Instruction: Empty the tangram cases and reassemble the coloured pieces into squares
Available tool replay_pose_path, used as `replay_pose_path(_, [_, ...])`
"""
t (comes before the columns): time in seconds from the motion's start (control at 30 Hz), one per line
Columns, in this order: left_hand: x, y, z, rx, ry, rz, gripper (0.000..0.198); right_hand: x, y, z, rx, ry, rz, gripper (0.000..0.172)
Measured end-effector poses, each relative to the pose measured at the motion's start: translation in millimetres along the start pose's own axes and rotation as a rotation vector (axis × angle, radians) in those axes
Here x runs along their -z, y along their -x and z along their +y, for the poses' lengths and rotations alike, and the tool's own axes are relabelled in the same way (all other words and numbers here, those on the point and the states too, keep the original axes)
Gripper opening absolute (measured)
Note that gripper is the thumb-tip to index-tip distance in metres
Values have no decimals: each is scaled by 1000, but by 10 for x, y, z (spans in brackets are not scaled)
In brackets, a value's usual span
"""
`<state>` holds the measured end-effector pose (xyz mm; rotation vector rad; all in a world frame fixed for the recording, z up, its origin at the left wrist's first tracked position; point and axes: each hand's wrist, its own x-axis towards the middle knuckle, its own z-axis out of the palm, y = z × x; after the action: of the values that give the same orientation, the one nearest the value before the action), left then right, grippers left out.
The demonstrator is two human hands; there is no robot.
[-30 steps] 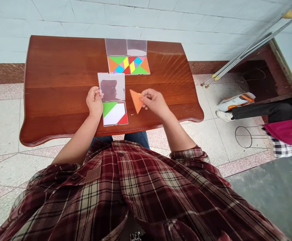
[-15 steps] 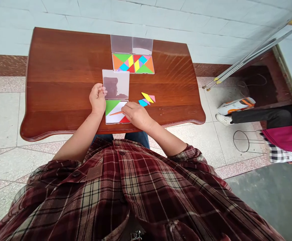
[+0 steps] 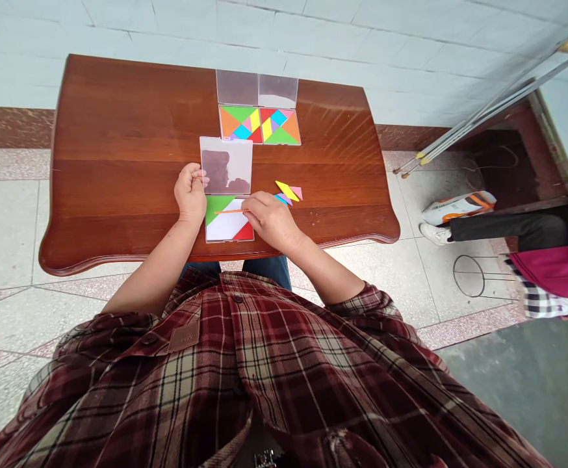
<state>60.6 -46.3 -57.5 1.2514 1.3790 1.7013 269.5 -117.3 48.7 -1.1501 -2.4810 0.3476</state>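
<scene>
- Steadying the clear plastic lid (image 3: 226, 164) of an open square case (image 3: 228, 238) with my left hand (image 3: 191, 193), I kept my fingers (image 3: 188, 175) curled together against its edge, probably so the case would not slide.
- My right hand (image 3: 271, 222) reached across the base, its fingers (image 3: 251, 203) pressed together and pinching a thin orange sliver (image 3: 228, 211), which looked like a flat piece turned edge-on, though I could not be sure.
- That sliver hung over the white middle of the base, between a green triangle (image 3: 216, 209) and a red triangle (image 3: 245, 232), perhaps held there to line it up with them.
- Just beyond my right fingers, a yellow parallelogram (image 3: 287, 190), a pink triangle (image 3: 296, 192), a purple piece (image 3: 284, 199) and a blue piece (image 3: 279, 199) lay clustered within easy reach.
- Farther up the surface, two open cases (image 3: 259, 125) sat side by side, filled with multicoloured shapes, their clear lids (image 3: 257, 88) lying beyond them.
- The reddish-brown wooden surface (image 3: 118, 130) carried everything, with all of it gathered in front of me.
</scene>
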Motion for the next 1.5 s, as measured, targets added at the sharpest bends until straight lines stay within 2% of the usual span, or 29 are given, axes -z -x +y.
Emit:
replay_pose_path(0.1, [6,-6,-21,-9,-5,-5,29,39,0,73,-15,-49,63,23])
replay_pose_path(0.23, [8,-12,-54,-12,-10,-7,30,84,-15,77,-38,-102,83,21])
replay_pose_path(0.33, [8,-17,-74,-9,-8,-3,31,121,-8,81,-105,-165,111,18])
replay_pose_path(0.43, [12,-20,-75,-12,-7,1,32,158,28,260,-278,-259,244,13])
replay_pose_path(0.57, [16,-24,-53,-20,-15,-3,32,195,131,805,-592,-422,421,9])
replay_pose_path(0.63, [13,-26,-38,-21,-16,-1,32,206,209,1078,-778,-487,431,6])
replay_pose_path(0.7, [9,-25,-23,-21,-16,3,31,213,296,1269,-939,-484,383,8])
replay_pose_path(0.8, [10,-20,-7,-25,-15,-3,29,232,399,1354,-986,-297,293,10])
replay_pose_path(0.87, [16,-17,-6,-24,-14,-11,28,250,410,1275,-952,-162,299,5])
replay_pose_path(0.97, [22,-19,-20,-16,-14,-14,27,232,284,966,-786,-9,299,21])
replay_pose_path(1.03, [23,-23,-32,-13,-18,-7,26,159,110,663,-524,9,161,24])
replay_pose_path(1.1, [23,-27,-39,-14,-27,-6,26,39,-101,343,-290,-39,-51,30])
replay_pose_path(1.17, [20,-27,-38,-13,-38,-13,25,-98,-298,62,-152,-45,-226,37])
replay_pose_path(1.23, [15,-26,-32,-6,-44,-21,23,-221,-445,-139,-159,14,-320,42])
replay_pose_path(1.3, [6,-24,-28,5,-51,-19,21,-309,-527,-254,-232,84,-373,46])
replay_pose_path(1.4, [-11,-23,-29,21,-68,-24,21,-371,-556,-312,-298,145,-412,50])
replay_pose_path(1.5, [-29,-20,-42,20,-69,-25,19,-378,-542,-319,-277,169,-424,52])
